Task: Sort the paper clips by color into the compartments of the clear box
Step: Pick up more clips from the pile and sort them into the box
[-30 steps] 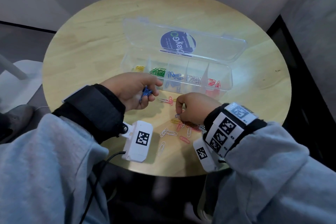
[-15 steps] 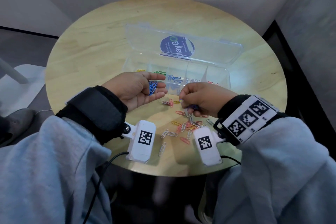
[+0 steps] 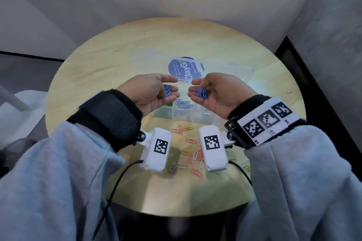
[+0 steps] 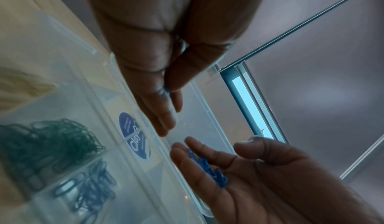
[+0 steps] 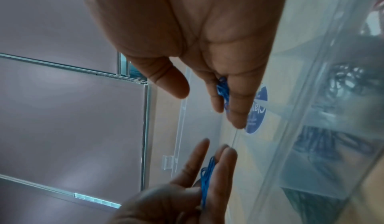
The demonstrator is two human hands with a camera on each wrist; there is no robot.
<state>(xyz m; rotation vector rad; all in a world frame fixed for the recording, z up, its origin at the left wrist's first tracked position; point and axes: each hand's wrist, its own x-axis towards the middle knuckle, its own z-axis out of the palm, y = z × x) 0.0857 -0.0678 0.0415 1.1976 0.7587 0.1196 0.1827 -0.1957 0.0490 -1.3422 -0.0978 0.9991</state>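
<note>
Both hands hover palm-inward above the clear box (image 3: 197, 118), fingertips almost meeting. My left hand (image 3: 175, 86) holds a bunch of blue paper clips (image 3: 167, 91) between thumb and curled fingers; the left wrist view shows the thumb lying over them (image 4: 164, 89). Another bunch of blue clips (image 3: 200, 92) lies cupped in the curled fingers of my right hand (image 3: 192, 88), thumb apart (image 5: 166, 83). Under the hands, the box's middle compartment holds blue clips (image 3: 184, 102), with green clips (image 3: 170, 104) to the left. The hands hide the other compartments.
The box lid (image 3: 235, 72) lies open toward the wall, with a blue sticker (image 3: 184, 68). Loose pink, yellow and white clips (image 3: 194, 154) are scattered on the round wooden table (image 3: 98, 76) between box and front edge. Walls stand close behind and to the right.
Both hands have lifted off the table and now hover over the box. The right hand left the loose pile and turned palm up with blue clips in it. The left keeps its clips.
</note>
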